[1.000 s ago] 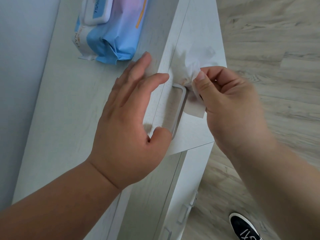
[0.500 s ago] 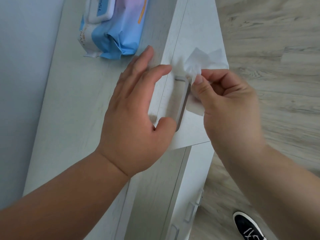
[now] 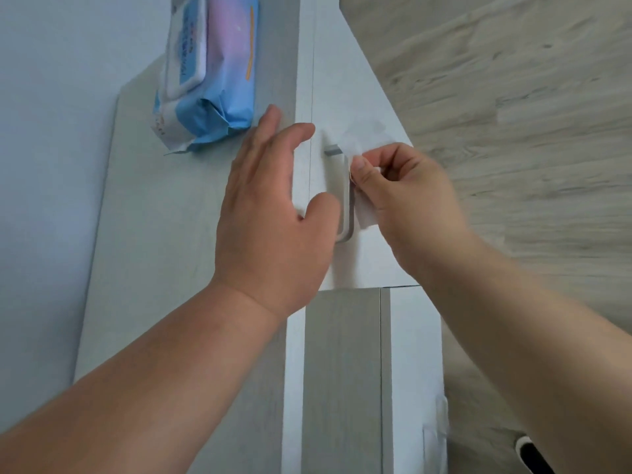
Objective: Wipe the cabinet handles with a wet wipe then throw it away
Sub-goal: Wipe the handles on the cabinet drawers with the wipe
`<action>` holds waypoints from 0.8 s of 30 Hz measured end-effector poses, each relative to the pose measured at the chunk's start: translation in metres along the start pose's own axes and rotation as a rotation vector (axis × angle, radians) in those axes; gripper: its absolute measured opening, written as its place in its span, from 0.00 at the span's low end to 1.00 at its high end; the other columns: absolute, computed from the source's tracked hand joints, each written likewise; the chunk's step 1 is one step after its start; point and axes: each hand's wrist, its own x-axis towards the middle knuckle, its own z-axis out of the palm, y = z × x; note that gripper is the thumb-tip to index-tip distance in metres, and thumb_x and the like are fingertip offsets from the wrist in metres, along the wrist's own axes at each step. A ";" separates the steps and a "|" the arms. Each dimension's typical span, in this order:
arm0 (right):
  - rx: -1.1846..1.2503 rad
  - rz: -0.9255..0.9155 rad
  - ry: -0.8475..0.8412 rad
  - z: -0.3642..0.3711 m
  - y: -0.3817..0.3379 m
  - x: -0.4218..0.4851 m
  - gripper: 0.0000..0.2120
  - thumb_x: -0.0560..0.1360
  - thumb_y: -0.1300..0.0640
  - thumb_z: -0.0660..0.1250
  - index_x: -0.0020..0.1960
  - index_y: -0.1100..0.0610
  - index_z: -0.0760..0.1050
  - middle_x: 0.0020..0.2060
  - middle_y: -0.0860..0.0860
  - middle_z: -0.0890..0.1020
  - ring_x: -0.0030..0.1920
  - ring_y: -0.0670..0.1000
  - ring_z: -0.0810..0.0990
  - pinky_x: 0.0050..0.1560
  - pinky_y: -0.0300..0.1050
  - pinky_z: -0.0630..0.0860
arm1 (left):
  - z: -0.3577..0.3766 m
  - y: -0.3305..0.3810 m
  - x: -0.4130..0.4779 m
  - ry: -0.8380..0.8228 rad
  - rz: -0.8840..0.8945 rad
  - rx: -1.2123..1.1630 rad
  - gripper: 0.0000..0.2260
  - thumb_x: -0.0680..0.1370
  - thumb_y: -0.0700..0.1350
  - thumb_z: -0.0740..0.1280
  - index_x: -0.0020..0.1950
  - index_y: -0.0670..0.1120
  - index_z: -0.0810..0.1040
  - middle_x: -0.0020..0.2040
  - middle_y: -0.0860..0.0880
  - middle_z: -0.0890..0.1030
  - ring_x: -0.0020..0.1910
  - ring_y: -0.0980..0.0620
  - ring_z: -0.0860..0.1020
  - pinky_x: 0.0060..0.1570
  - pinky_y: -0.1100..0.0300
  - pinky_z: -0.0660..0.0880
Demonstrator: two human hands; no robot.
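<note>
While you lean over the cabinet, your right hand [image 3: 403, 200] pinches the wet wipe [image 3: 366, 217] against the handle [image 3: 345, 196].
Nearest, your left hand [image 3: 270, 213] lies flat and spread on the cabinet top [image 3: 154, 234] at its front edge, thumb beside the handle, holding nothing. Just past it, your right thumb and fingers grip the white wipe, pressed to the grey handle on the door front [image 3: 376, 107]. Farther back, the blue wipes pack [image 3: 208, 70] sits on top near the wall [image 3: 51, 97].

Left hand [image 3: 270, 213] flat, palm down, fingers extended forward, thumb splayed toward right hand. Right hand [image 3: 407, 196] curled just beside it, thumb and forefinger pinched on wet wipe [image 3: 366, 217]. Both forearms bare, reaching forward.
</note>
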 end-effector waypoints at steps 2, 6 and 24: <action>-0.018 -0.011 -0.012 -0.001 0.003 -0.004 0.08 0.79 0.50 0.72 0.43 0.49 0.79 0.36 0.52 0.82 0.36 0.51 0.78 0.38 0.50 0.75 | -0.001 0.001 0.000 -0.001 0.000 -0.012 0.28 0.74 0.48 0.57 0.76 0.57 0.70 0.84 0.58 0.57 0.82 0.63 0.53 0.81 0.56 0.55; -0.081 -0.008 -0.018 -0.001 0.018 -0.026 0.08 0.80 0.50 0.71 0.43 0.49 0.78 0.34 0.47 0.81 0.34 0.49 0.78 0.37 0.49 0.76 | -0.001 0.000 0.001 0.004 -0.001 -0.020 0.27 0.76 0.48 0.55 0.75 0.59 0.71 0.84 0.59 0.57 0.82 0.62 0.54 0.81 0.53 0.56; -0.042 0.019 0.039 0.000 0.012 -0.046 0.08 0.79 0.51 0.74 0.42 0.51 0.80 0.34 0.53 0.84 0.34 0.59 0.80 0.35 0.51 0.75 | 0.000 0.000 0.002 0.004 0.021 -0.020 0.28 0.77 0.48 0.53 0.78 0.57 0.69 0.84 0.56 0.57 0.83 0.60 0.54 0.81 0.53 0.56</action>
